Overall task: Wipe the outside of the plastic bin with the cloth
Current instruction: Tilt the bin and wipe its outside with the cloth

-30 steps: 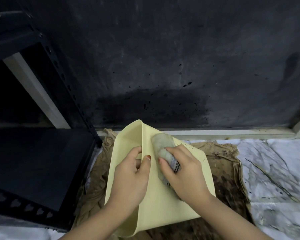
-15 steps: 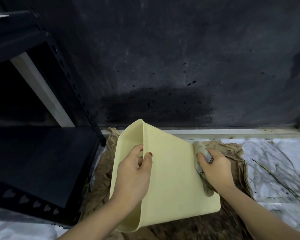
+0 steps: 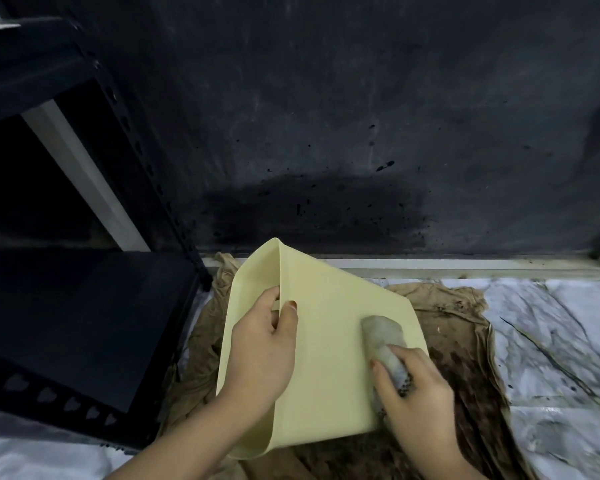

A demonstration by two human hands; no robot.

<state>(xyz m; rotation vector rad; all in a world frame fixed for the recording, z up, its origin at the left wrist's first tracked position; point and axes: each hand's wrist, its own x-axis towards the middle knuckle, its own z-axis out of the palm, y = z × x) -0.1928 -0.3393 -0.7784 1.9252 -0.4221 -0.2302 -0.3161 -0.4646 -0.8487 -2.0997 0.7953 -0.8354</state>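
On the stained brown sheet (image 3: 465, 358) at the foot of the dark wall (image 3: 326, 116), we hold the plastic bin (image 3: 326, 341) tipped on its side, open mouth facing left toward the black shelving (image 3: 66, 306) and one broad outer face turned up. Our left hand (image 3: 260, 355) is clamped on the rim, fingers inside, thumb on the outer face. Our right hand (image 3: 413, 393) is closed around the bunched cloth (image 3: 383, 337), pressing it flat against the face near its right-hand edge. The unwiped span of this face lies left of the cloth, toward the rim; the bin's long axis runs rim to base, left to right. The right wrist is low, forearm angled in from lower right. We judge the next stroke should travel along that axis.
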